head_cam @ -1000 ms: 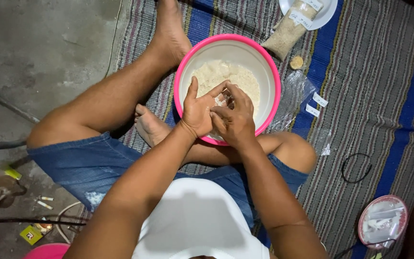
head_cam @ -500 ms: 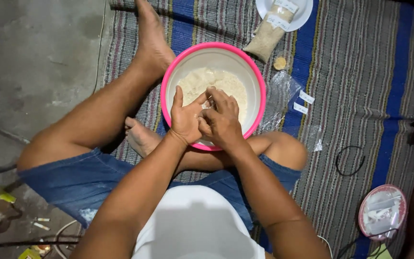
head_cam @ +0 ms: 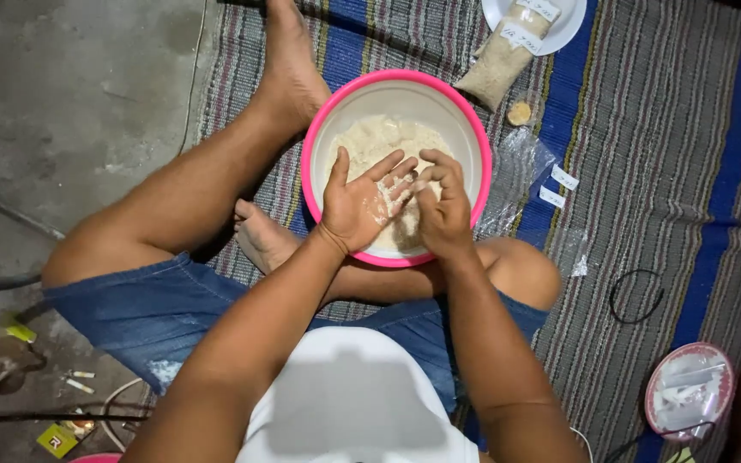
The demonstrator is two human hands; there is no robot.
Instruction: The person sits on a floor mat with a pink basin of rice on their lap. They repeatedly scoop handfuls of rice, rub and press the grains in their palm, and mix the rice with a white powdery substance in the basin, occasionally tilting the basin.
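A pink-rimmed white bowl (head_cam: 329, 129) sits on the striped mat between my legs, with pale crumbly flour mix (head_cam: 379, 141) inside. My left hand (head_cam: 358, 201) is held palm up over the bowl's near side, fingers spread and dusted with flour. My right hand (head_cam: 443, 201) is beside it, fingers curled and rubbing at the left hand's fingertips. Bits of mix stick to both hands.
A clear bag of pale grain (head_cam: 499, 60) lies on a white plate (head_cam: 563, 30) at the top. An empty clear plastic bag (head_cam: 521, 171) lies right of the bowl. A black loop (head_cam: 636, 296) and a pink-rimmed lid (head_cam: 688, 390) are on the mat's right. Concrete floor (head_cam: 70, 103) lies left.
My hands have parted a little: the left palm has opened upward and the right fingers now rub its fingertips. The view has shifted slightly.
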